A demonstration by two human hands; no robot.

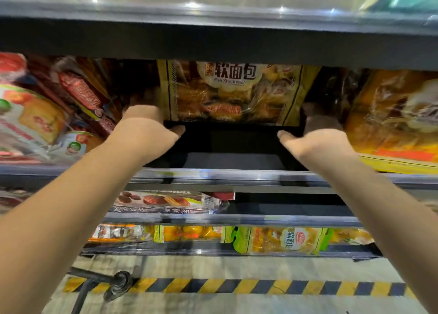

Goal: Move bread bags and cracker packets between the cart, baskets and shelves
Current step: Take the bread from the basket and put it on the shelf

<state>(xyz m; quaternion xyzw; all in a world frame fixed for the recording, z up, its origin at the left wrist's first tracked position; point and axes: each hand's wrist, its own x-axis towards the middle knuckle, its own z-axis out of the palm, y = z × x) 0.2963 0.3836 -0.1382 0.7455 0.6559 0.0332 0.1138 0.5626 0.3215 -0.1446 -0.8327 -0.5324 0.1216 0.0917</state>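
The light, squashy soft French bread bag at frame centre probably wants gentle holding at its lower corners, where the left hand and right hand flank it half-curled, their grip unclear through blur.

1. The upper shelf has a dark board. An upright Soft French bread bag sits at its far middle, with bare board in front of it.
2. Left of that bag lie tilted red-wrapped packets and cake packets. To its right lies an orange bread bag.
3. The middle shelf carries one flat packet on its left part.
4. The lowest shelf carries a row of bread bags, among them a green-edged bag.
5. The floor bears yellow-black striped tape and, near left, a cart wheel.
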